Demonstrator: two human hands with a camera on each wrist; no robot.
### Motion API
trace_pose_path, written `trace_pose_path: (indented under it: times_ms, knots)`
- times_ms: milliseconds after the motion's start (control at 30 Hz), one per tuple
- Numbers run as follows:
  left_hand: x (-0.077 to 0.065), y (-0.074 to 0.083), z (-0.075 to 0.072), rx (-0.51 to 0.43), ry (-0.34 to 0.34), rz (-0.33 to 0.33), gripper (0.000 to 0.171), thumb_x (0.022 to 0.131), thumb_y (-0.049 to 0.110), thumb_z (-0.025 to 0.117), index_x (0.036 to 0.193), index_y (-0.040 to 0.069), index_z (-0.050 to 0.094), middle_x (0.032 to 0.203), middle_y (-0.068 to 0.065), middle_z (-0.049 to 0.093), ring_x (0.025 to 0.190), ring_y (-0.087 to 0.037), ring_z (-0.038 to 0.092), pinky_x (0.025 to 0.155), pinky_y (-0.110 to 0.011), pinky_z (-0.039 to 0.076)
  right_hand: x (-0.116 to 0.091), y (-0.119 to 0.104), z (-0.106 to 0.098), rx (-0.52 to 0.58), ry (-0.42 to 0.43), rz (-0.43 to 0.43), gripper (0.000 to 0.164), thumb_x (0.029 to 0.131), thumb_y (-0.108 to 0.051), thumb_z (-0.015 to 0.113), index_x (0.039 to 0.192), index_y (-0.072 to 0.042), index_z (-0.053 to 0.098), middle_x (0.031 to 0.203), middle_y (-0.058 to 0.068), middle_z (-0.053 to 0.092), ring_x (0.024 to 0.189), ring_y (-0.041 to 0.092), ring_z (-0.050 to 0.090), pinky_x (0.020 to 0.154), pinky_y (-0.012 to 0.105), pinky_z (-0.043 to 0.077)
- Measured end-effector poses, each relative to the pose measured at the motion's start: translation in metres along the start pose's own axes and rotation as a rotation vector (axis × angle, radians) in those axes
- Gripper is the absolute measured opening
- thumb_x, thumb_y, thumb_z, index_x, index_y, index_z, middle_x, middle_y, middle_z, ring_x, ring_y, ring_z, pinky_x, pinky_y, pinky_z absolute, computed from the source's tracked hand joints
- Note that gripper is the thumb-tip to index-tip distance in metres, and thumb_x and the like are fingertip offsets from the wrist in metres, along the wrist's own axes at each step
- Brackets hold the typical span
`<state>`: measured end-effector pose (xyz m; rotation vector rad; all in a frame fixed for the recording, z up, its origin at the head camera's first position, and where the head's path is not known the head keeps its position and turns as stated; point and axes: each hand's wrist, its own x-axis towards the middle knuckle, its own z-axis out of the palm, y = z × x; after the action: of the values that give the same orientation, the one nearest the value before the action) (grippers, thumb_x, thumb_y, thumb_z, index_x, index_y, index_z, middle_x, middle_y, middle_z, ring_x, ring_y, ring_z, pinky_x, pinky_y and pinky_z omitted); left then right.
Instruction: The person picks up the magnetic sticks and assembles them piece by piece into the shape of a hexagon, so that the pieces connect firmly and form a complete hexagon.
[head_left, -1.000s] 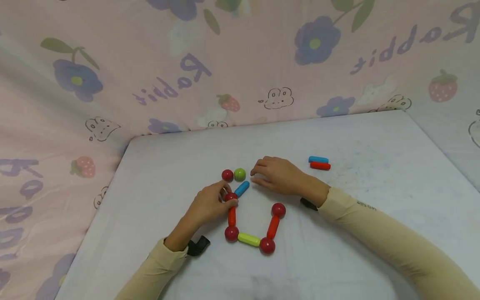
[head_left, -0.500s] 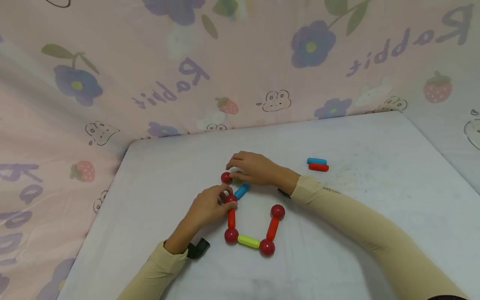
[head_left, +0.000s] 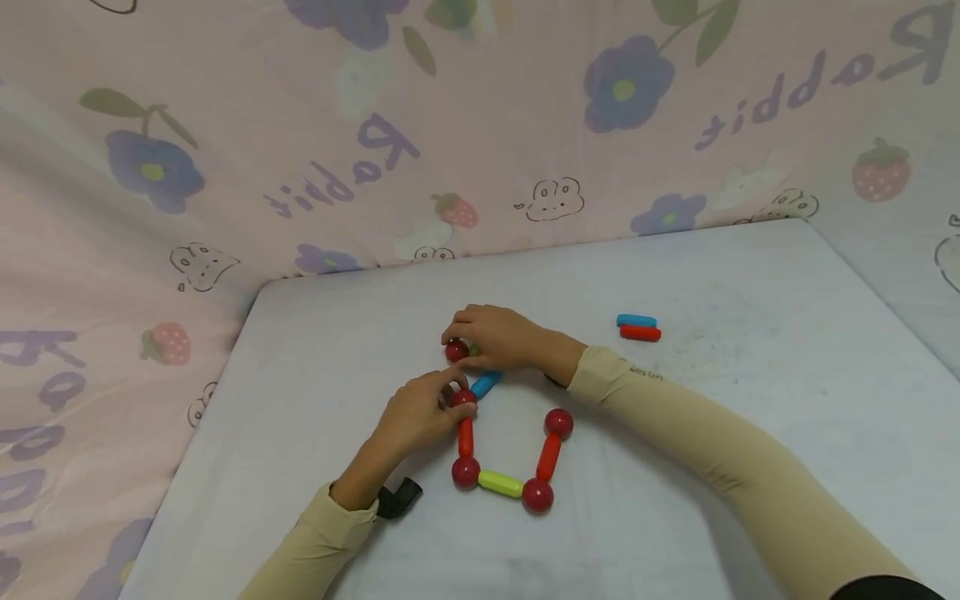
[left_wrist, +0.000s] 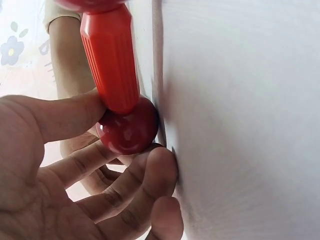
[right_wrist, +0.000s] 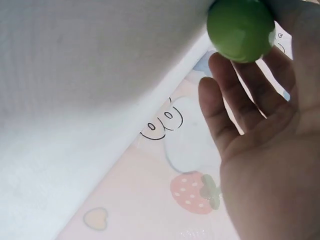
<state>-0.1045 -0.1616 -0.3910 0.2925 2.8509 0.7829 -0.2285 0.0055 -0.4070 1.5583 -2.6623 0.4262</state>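
A red ball [head_left: 464, 398] joins a red rod [left_wrist: 111, 60] and a blue rod [head_left: 486, 384]. My left hand [head_left: 415, 414] grips this ball, thumb on one side and fingers on the other. The chain runs on through another red ball [head_left: 466, 472], a yellow-green rod [head_left: 500, 483], a red ball [head_left: 537, 496] and a second red rod [head_left: 548, 458] to a red end ball [head_left: 558, 423]. Behind the blue rod, my right hand [head_left: 501, 337] bends its fingers and thumb round a loose red ball [head_left: 456, 350]. A green ball [right_wrist: 241, 30] sits under that hand, mostly hidden in the head view.
A loose blue rod [head_left: 637, 321] and a loose red rod [head_left: 641, 333] lie side by side on the white tabletop [head_left: 750, 375], to the right. A patterned pink cloth [head_left: 480, 125] hangs along the back and left of the table.
My right hand has moved left from beside the green ball to over it, reaching the loose red ball, which has shifted slightly away from me. My left hand keeps its grip.
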Motion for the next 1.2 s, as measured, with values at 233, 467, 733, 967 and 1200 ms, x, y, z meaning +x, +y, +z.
trace_pose_path:
  times_ms: [233, 467, 733, 967, 1200]
  knots:
    - [0.0, 0.0, 0.0, -0.001, 0.001, -0.01, 0.025, 0.087, 0.029, 0.077, 0.108, 0.02, 0.067, 0.088, 0.003, 0.067, 0.078, -0.012, 0.06, 0.066, -0.029, 0.048, 0.001, 0.0, 0.0, -0.019, -0.024, 0.003, 0.044, 0.09, -0.043, 0.071, 0.127, -0.02, 0.065, 0.121, 0.0, 0.067, 0.109, 0.016, 0.061, 0.099, 0.031, 0.052]
    - [-0.002, 0.001, 0.0, -0.008, 0.002, -0.03, 0.023, 0.086, 0.029, 0.077, 0.104, 0.02, 0.067, 0.086, 0.004, 0.067, 0.076, -0.012, 0.06, 0.065, -0.028, 0.047, -0.001, -0.002, -0.002, 0.018, 0.012, 0.045, 0.042, 0.09, -0.038, 0.073, 0.127, -0.02, 0.064, 0.121, -0.002, 0.066, 0.11, 0.014, 0.061, 0.098, 0.03, 0.052]
    - [-0.002, 0.003, -0.002, -0.002, 0.0, -0.04, 0.023, 0.086, 0.029, 0.078, 0.104, 0.02, 0.066, 0.087, 0.003, 0.067, 0.076, -0.013, 0.059, 0.064, -0.028, 0.047, -0.01, 0.004, -0.009, 0.139, 0.172, 0.045, 0.038, 0.088, -0.033, 0.077, 0.12, -0.018, 0.063, 0.115, -0.003, 0.066, 0.105, 0.013, 0.06, 0.093, 0.027, 0.053]
    - [0.0, 0.003, -0.002, -0.015, -0.014, -0.048, 0.025, 0.086, 0.029, 0.078, 0.106, 0.02, 0.066, 0.088, 0.002, 0.066, 0.076, -0.013, 0.057, 0.064, -0.027, 0.046, -0.04, 0.015, -0.02, 0.123, 0.257, 0.028, 0.041, 0.086, -0.028, 0.079, 0.121, -0.016, 0.061, 0.117, -0.002, 0.067, 0.104, 0.011, 0.063, 0.092, 0.029, 0.055]
    - [0.001, 0.0, 0.001, -0.048, -0.034, -0.084, 0.026, 0.085, 0.032, 0.078, 0.106, 0.021, 0.066, 0.09, 0.001, 0.064, 0.08, -0.015, 0.056, 0.064, -0.028, 0.046, -0.087, 0.031, -0.026, 0.154, 0.22, 0.167, 0.039, 0.088, -0.026, 0.077, 0.124, -0.02, 0.064, 0.12, -0.003, 0.064, 0.104, 0.011, 0.063, 0.09, 0.032, 0.057]
